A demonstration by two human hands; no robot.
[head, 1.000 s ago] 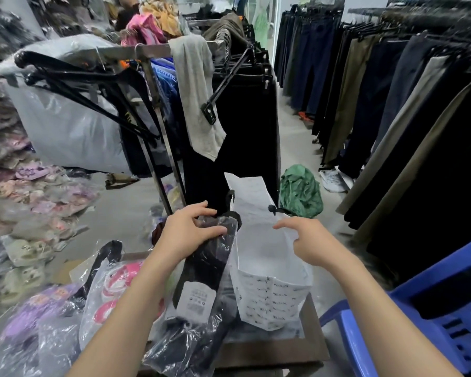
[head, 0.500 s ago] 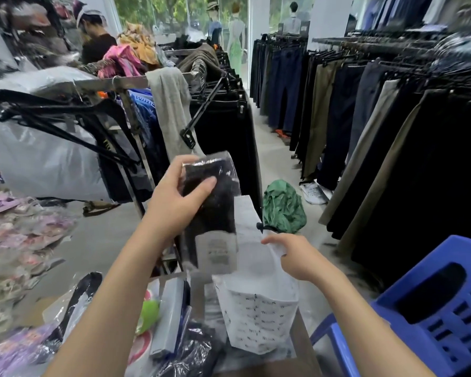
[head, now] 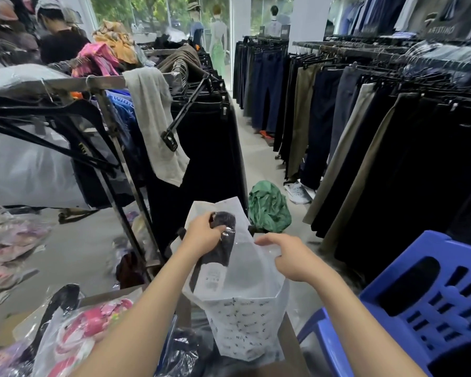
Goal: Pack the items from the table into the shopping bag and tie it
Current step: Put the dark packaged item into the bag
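A white shopping bag [head: 245, 322] with small printed lettering stands open on the table [head: 290, 338]. My left hand [head: 201, 235] grips the top of a black garment in a clear plastic sleeve [head: 219, 257], whose lower part with its white label sits inside the bag's mouth. My right hand [head: 288, 257] pinches the bag's right rim and holds it open. On the table to the left lie a pink packaged item [head: 93, 325] and a dark plastic-wrapped package [head: 182, 352].
A blue plastic chair [head: 419, 303] stands close on the right. A metal clothes rack [head: 112, 123] with hangers and dark trousers rises just behind the table. More trouser racks line the right. A green bundle [head: 268, 206] lies on the floor. A person stands far left.
My left hand has lowered the black packaged garment from above the bag down into its mouth. My right hand has stayed on the bag's rim.
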